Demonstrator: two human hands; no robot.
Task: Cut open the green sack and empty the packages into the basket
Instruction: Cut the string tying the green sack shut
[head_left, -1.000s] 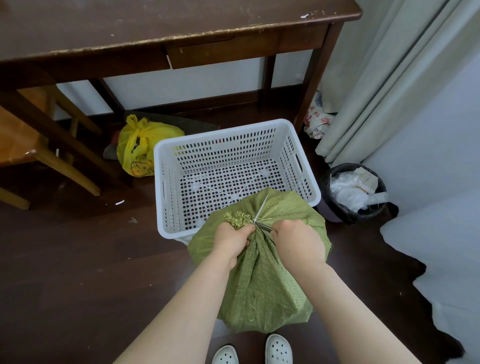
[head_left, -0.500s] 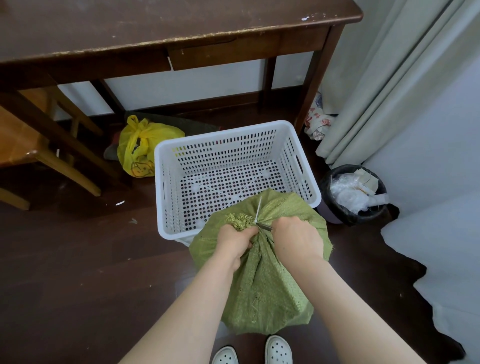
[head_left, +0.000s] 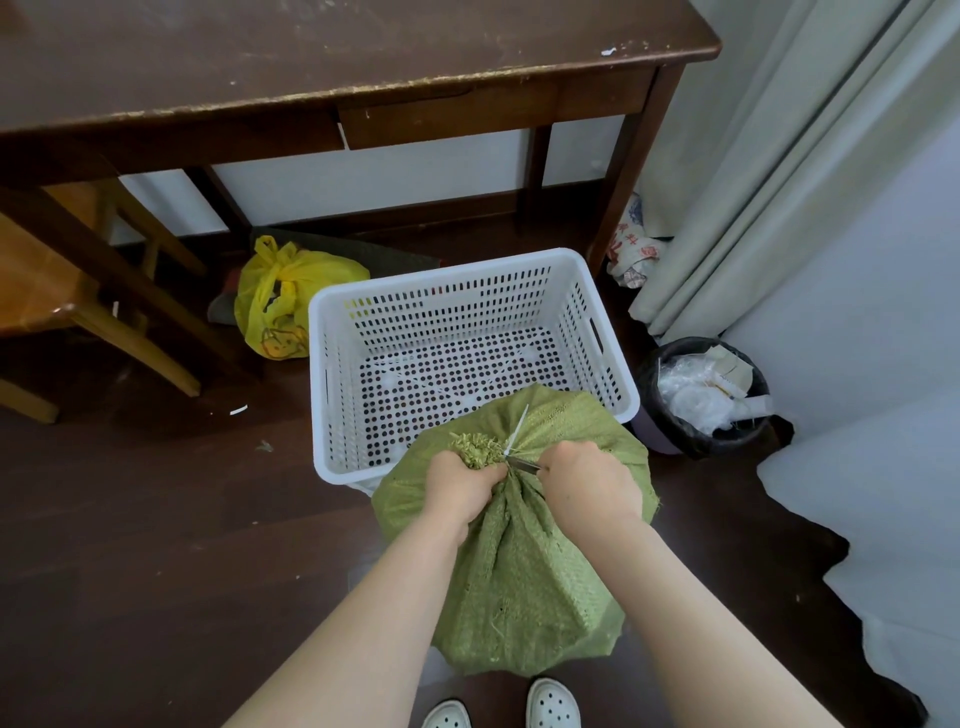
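Note:
A green woven sack (head_left: 524, 582) stands on the dark floor in front of my feet, its top leaning over the near rim of a white perforated basket (head_left: 467, 291). My left hand (head_left: 460, 491) is clenched on the sack's bunched, frayed neck (head_left: 475, 449). A white zip tie (head_left: 517, 428) binds the neck and sticks up. My right hand (head_left: 589, 488) grips a small metal blade (head_left: 524, 464) whose tip lies at the tie, between my two hands. The basket holds no packages.
A dark wooden table (head_left: 332, 67) stands behind the basket. A wooden chair (head_left: 62, 291) is at the left, a yellow plastic bag (head_left: 283, 299) beside the basket. A black-lined waste bin (head_left: 704, 397) sits at the right, below pale curtains (head_left: 769, 166).
Both hands stay on the sack's neck with only slight shifts. The blade remains at the zip tie and the tie is still whole.

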